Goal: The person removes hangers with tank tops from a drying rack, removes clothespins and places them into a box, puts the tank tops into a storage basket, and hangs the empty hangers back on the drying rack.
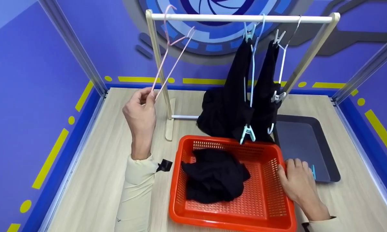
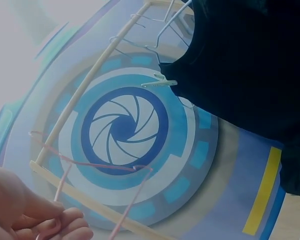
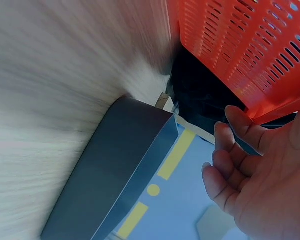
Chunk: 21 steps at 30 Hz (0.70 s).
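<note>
A pink wire hanger is pinched between the thumb and fingers of my left hand. Its hook overlaps the left end of the wooden rack's top rod, and no cloth hangs on it. My right hand is beside the right rim of the red basket. In the right wrist view its relaxed fingers hold nothing, the thumb right at the rim. Inside the basket lies a crumpled black garment.
Black garments hang from a light blue hanger and a white hanger, fastened with mint clips and white clips. A dark grey tray with a blue clip stands at right. Blue panels surround the table.
</note>
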{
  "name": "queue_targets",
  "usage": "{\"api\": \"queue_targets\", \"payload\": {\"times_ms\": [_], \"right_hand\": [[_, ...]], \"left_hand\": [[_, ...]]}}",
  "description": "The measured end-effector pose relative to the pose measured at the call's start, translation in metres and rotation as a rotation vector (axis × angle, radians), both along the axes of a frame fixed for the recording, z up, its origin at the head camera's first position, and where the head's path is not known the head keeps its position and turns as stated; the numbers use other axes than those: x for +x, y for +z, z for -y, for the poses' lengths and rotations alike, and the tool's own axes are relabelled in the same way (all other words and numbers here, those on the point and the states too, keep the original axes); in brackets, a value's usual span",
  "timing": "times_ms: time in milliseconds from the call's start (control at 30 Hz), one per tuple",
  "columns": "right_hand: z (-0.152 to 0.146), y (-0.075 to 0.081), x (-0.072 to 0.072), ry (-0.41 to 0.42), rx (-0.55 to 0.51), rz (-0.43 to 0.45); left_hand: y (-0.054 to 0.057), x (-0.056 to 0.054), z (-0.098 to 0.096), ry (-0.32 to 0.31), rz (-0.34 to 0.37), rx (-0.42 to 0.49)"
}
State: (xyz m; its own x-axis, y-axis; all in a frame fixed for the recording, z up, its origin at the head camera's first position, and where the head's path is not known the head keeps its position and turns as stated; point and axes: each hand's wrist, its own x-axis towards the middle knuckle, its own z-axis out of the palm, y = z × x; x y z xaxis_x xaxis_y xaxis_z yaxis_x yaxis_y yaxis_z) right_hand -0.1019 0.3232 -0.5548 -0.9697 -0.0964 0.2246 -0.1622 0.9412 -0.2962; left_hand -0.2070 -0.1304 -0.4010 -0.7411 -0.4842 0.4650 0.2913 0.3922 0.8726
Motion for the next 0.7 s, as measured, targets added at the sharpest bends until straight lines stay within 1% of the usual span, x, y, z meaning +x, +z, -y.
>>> {"api": "queue_targets", "payload": {"times_ms": [100, 233, 367, 433, 500, 533, 700], "right_hand": [[0.0007, -0.0007, 0.0009, -0.001, -0.004, -0.02], [0.0015, -0.0017, 0.0017, -0.004, -0.006, -0.04], [0.0019, -0.0016, 0.0019, -0.007, -0.01, -0.032], [0.0021, -0.0014, 0.0021, -0.007, -0.013, -0.026], [0.0022, -0.0013, 0.0023, -0.009, -0.017, -0.019], [0.002, -0.0013, 0.0023, -0.009, -0.017, -0.015], [0.0017, -0.0009, 0.0021, -0.008, -0.021, 0.002]], "left_hand": [[-0.0024, 0.0, 0.001, 0.015, 0.032, -0.027], [-0.0045, -0.0008, 0.0023, 0.027, 0.058, -0.048], [-0.004, -0.0003, 0.0024, 0.033, 0.061, -0.049], [-0.0037, 0.0005, 0.0021, 0.033, 0.045, -0.044], [-0.0035, 0.0015, 0.0016, 0.038, 0.001, -0.033], [-0.0032, 0.0019, 0.0013, 0.045, -0.031, -0.026], [0.0013, 0.0053, -0.0048, 0.105, -0.24, -0.003]]}}
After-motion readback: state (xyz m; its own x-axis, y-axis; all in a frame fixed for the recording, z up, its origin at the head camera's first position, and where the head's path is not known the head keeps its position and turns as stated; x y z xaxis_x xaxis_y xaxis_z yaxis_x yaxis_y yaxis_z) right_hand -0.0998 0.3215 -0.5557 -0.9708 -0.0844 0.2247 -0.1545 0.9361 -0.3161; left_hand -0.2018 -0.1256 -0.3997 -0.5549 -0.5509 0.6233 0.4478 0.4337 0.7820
